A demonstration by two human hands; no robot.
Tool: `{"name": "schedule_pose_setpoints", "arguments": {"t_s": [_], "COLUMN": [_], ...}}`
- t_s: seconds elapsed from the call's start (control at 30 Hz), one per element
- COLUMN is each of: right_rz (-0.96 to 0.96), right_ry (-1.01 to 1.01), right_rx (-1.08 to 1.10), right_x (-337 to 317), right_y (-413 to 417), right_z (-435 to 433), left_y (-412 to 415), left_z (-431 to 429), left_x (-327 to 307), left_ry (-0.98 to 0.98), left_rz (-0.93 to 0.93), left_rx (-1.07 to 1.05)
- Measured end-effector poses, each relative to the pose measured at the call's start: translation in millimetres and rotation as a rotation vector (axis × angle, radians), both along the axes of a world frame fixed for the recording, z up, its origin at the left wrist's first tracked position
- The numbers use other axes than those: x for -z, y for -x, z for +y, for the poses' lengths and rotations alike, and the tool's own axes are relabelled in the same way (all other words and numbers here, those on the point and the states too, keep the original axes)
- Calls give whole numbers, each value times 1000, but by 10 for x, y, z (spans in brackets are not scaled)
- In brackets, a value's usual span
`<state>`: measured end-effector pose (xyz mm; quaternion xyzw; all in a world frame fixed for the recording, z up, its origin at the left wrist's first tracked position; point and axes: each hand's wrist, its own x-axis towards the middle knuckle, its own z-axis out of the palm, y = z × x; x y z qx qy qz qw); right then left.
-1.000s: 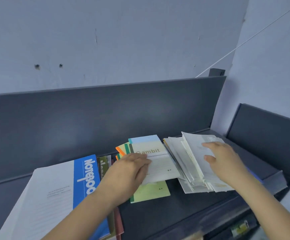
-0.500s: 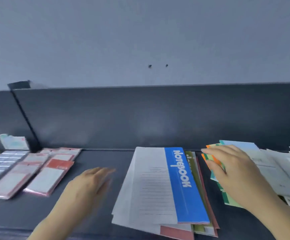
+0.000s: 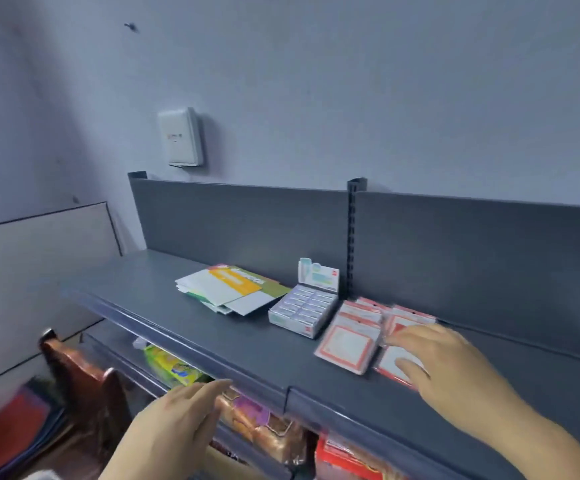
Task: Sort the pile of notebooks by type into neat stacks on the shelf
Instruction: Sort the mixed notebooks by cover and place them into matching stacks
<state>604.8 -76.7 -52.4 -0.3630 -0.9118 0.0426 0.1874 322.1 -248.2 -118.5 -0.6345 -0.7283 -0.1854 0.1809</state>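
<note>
On the shelf (image 3: 163,306) only one heap of notebooks (image 3: 227,289) shows, toward 11 o'clock from the middle of the view. It is fanned and skewed rather than squared, with an orange-banded cover on top, a green one beneath and white ones sticking out. I count roughly five edges but cannot be sure. By my reading the sorting is far from done: no neat stack by type is in sight, and any other notebooks lie out of view. At 3 o'clock of the heap stands one open display box (image 3: 302,308) of small white packs, then about four red-bordered packets (image 3: 349,341), blurred. The right hand (image 3: 444,362), fingers spread and loose, rests over those packets, grasping nothing. The left hand (image 3: 177,424), at 7 o'clock, hovers flat and empty before the shelf's edge.
</note>
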Motion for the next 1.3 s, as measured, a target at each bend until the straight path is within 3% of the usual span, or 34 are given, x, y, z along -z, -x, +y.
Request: {"name": "schedule_pose_setpoints", "arguments": {"t_s": [0.2, 0.37, 0.5, 0.73, 0.97, 1.13, 1.3], "right_rz": [-80, -201, -264, -196, -405, -282, 13], "right_ry": [34, 88, 128, 161, 203, 72, 391], "right_rx": [-94, -158, -189, -247, -145, -89, 3], "right_x": [27, 224, 349, 591, 1037, 1082, 941], "right_y": [1295, 1983, 2450, 3337, 4163, 4249, 4123], "right_z": [-74, 77, 328, 1047, 1411, 1561, 1837], "left_y": [1021, 1411, 1688, 2144, 2463, 2651, 2833], "left_z": [-486, -479, -274, 389, 1037, 1411, 1830], "left_x": [30, 176, 328, 367, 461, 487, 555], "left_ry": [-3, 13, 18, 48, 83, 43, 47], "left_rz": [-26, -58, -111, -177, -233, -417, -654], "left_rx": [-118, -168, -157, -152, -200, -196, -177]}}
